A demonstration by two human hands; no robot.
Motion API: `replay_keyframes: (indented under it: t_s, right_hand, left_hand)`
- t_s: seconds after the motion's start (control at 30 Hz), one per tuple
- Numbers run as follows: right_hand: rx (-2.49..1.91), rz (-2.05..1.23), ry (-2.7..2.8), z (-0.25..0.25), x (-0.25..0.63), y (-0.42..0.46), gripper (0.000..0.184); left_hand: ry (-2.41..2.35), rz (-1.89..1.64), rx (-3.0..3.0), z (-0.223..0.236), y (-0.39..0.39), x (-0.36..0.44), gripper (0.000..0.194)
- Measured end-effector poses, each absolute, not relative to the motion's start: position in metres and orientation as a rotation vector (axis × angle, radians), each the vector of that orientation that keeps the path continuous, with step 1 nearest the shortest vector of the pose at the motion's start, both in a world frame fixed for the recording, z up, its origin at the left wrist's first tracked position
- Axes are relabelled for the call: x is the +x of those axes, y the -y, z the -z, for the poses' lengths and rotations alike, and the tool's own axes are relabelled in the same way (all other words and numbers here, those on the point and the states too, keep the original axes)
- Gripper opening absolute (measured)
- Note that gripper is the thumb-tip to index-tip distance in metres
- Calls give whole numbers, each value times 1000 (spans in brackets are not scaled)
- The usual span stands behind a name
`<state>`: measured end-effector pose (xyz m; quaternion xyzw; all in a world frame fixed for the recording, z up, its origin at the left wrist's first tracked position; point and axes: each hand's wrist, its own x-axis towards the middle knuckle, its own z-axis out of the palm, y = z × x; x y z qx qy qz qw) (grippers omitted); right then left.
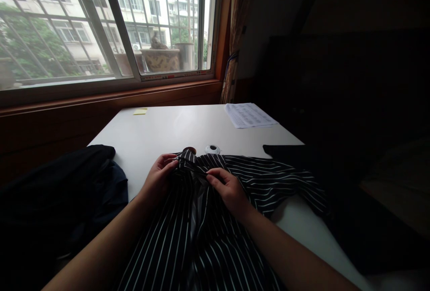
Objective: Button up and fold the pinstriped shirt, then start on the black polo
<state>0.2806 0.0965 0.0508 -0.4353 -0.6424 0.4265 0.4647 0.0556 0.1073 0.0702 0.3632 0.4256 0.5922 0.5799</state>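
A black garment with thin white stripes lies spread on the white table in front of me. My left hand pinches the garment's upper edge on the left, fingers closed on the fabric. My right hand pinches the same edge a little to the right, thumb and fingers pressed on the cloth. Both forearms rest over the garment.
A dark blue cloth pile lies at the left table edge. A small round brown thing and a white round object sit just beyond the garment. Printed paper sheets lie far right, a yellow sticky note far left.
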Motion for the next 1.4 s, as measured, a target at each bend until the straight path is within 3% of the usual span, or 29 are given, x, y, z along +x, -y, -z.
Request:
replay_keyframes:
  t_s: [0.23, 0.63, 0.77, 1.03, 1.3, 1.4]
  right_hand:
    - [-1033, -1142, 1501, -46, 281, -103, 21]
    - [-1028, -974, 1698, -48, 278, -101, 17]
    - [-1039, -897, 1732, -44, 278, -102, 10]
    - [-1098, -895, 1692, -48, 279, -102, 13]
    - [-1126, -828, 1677, -49, 280, -101, 13]
    - [-1126, -821, 1664, -50, 279, -101, 12]
  left_hand:
    - [-1020, -1411, 910, -70, -107, 56, 44]
    - [-1047, -1449, 942, -62, -110, 53, 43]
    - [-1167, -1491, 1178, -63, -109, 53, 37]
    - [-1506, -1879, 1890, -59, -86, 53, 9]
    - [-1195, -1194, 2188, -50, -78, 54, 8]
    - [-1189, -1062, 2257, -55, -89, 55, 17]
